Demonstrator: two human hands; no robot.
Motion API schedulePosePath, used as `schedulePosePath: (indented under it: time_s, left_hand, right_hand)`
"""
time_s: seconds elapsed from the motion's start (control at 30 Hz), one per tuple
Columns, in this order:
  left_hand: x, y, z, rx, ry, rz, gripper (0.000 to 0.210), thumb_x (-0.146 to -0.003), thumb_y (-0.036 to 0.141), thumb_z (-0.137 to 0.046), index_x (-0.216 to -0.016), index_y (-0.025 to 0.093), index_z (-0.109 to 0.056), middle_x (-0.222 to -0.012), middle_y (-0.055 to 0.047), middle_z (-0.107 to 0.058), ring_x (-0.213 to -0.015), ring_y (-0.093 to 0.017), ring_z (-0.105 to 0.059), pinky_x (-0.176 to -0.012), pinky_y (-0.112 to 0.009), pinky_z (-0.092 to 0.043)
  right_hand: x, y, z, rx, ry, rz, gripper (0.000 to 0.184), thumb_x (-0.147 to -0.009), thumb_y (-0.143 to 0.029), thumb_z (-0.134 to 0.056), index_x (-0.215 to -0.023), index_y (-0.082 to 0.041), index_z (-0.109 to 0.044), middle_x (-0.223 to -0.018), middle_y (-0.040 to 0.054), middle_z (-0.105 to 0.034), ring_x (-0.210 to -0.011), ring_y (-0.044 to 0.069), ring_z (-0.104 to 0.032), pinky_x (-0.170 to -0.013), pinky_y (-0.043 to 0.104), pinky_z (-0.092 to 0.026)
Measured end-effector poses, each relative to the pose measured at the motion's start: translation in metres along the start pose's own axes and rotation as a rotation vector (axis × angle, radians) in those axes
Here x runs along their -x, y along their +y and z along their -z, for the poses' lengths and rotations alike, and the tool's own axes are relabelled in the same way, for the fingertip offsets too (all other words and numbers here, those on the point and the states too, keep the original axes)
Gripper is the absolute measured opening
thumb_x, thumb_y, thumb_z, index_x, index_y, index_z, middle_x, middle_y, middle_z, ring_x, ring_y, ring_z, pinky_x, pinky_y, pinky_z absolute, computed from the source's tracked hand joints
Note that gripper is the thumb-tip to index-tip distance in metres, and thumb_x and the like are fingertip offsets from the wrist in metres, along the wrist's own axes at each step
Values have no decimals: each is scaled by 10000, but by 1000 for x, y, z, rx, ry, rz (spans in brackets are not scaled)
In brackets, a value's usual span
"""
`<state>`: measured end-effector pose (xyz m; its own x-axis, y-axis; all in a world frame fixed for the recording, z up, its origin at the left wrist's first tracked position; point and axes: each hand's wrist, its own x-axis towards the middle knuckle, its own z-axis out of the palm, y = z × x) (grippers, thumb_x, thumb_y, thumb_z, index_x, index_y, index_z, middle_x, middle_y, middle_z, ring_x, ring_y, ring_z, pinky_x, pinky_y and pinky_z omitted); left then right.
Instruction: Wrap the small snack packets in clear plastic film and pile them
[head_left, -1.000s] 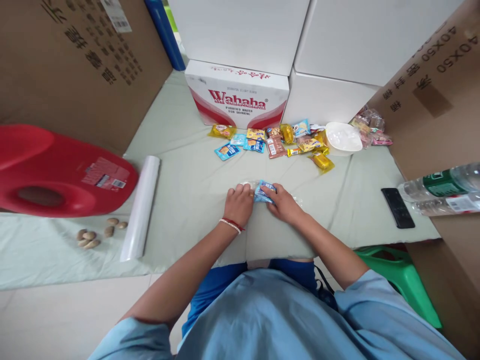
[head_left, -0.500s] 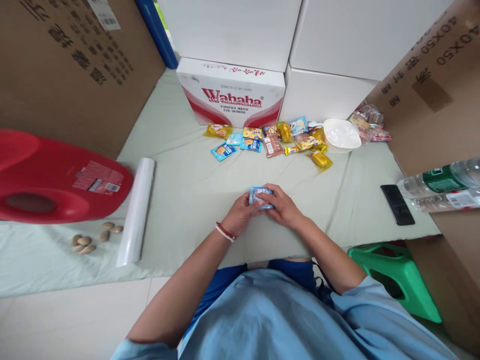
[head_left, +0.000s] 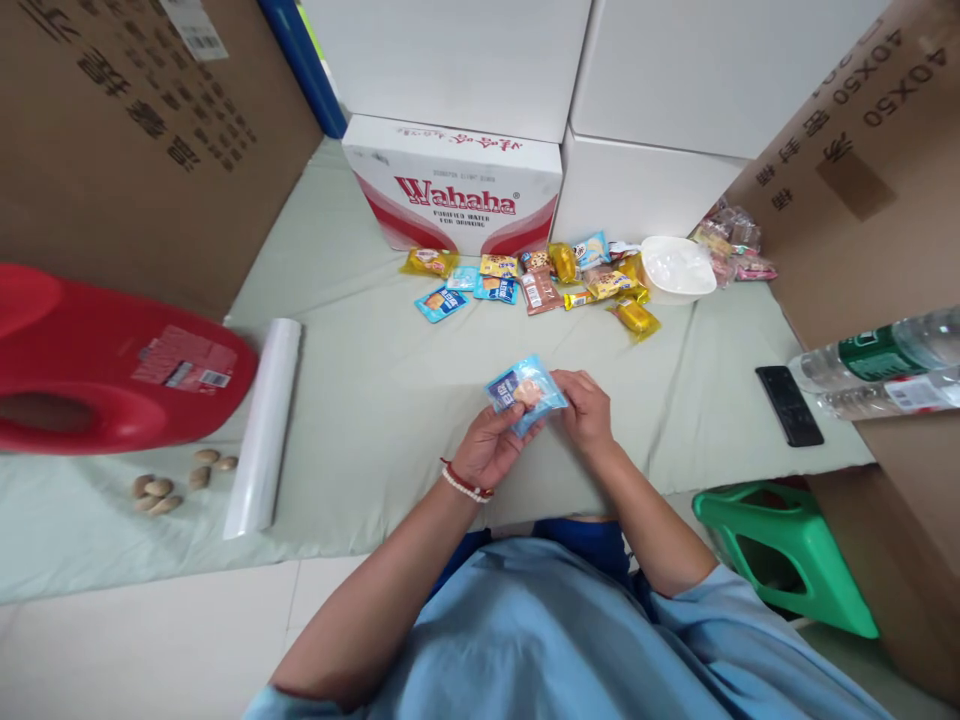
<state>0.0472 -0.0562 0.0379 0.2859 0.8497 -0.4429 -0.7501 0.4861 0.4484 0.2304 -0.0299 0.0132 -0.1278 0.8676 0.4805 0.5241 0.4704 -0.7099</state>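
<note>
A small blue snack packet (head_left: 525,392) is held just above the pale green cloth (head_left: 375,380), near the front edge. It is gripped by the left hand (head_left: 491,450) from below and pinched by the right hand (head_left: 589,410) at its right edge. Further away, a row of snacks (head_left: 540,280) and a white bowl (head_left: 675,270) are seen before a white box (head_left: 454,185).

From my feed the red jug (head_left: 112,375) runs off the left edge and the water bottles (head_left: 885,375) off the right. Print on the far snack packets (head_left: 525,280) is too tiny to read. My fingers cover part of the blue packet (head_left: 525,392).
</note>
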Motion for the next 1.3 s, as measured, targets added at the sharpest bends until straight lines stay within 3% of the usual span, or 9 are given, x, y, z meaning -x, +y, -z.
schedulePosePath:
  time_s: [0.1,0.27,0.47,0.7,0.87,1.0,1.1,1.17,1.3]
  left_hand:
    - [-6,-12,-11,-27,18,-146,433,-624,306,-999,-967,171,-771,-978,-30,-803,-941,-188,-738,-950,-327,-574]
    - [-19,-24,-6,-259,94,-325,440,-675,388,-942,-1001,175,-739,-1024,-47,-794,-1043,-228,-714,-1088,-401,-488]
    - [-9,-44,0,-662,63,-357,562,-690,323,-906,-1170,186,-648,-1173,-80,-706,-1078,-247,-684,-1008,-396,-526]
    - [0,-31,3,-737,315,-560,467,-1007,503,-560,-1373,214,-580,-1431,-120,-594,-1390,-274,-517,-1164,-418,-428]
    - [0,-25,-4,-923,54,-425,556,-1030,665,-448,-1143,196,-723,-1256,-124,-720,-1303,-306,-597,-1182,-448,-417]
    - [2,-28,-9,-1009,-65,-335,565,-1016,679,-460,-1202,208,-711,-1336,-121,-695,-1363,-295,-571,-1255,-466,-348]
    - [5,-16,-2,-1189,-61,-354,544,-1005,632,-502,-1323,213,-639,-1411,-134,-642,-1365,-293,-571,-1221,-503,-409]
    - [9,2,11,-1296,28,-401,548,-990,615,-520,-1350,210,-601,-1395,-141,-631,-1294,-295,-619,-1134,-504,-504]
    - [27,46,54,-1572,284,-542,491,-935,621,-548,-1260,262,-628,-1256,-113,-653,-1108,-329,-685,-1035,-569,-567]
  right_hand:
    - [9,-10,-21,-283,-73,-211,289,-986,-405,-524,-1029,-232,-750,-1050,65,-779,-989,256,-723,-939,420,-593]
    - [28,-32,-53,-762,-57,-439,617,-946,-632,-517,-1382,-201,-592,-1372,142,-675,-1257,293,-662,-1106,481,-536]
    - [13,-41,-43,-1003,93,-776,529,-904,-663,-674,-1217,-239,-627,-1132,88,-760,-1093,280,-722,-971,453,-613]
    - [12,-20,-15,-815,-100,-588,526,-894,-621,-731,-1230,-226,-640,-1165,71,-741,-1106,241,-697,-1068,426,-530]
    - [11,-23,3,-503,-305,-455,527,-1006,-680,-510,-1191,-208,-656,-1182,91,-704,-1113,252,-652,-1031,422,-527]
    - [5,-13,38,-428,-410,-392,502,-950,-656,-622,-1138,-194,-673,-1101,65,-708,-1032,233,-654,-969,400,-555]
    - [-2,16,84,-339,-172,-533,491,-855,-578,-775,-1161,-209,-670,-1053,40,-720,-931,200,-668,-868,346,-590]
    - [-13,51,123,-308,184,-657,548,-792,-547,-834,-1199,-227,-653,-1051,33,-718,-877,182,-674,-761,304,-609]
    - [-48,145,204,-229,806,-905,458,-912,-442,-729,-1280,-226,-563,-979,17,-687,-650,114,-629,-517,221,-554]
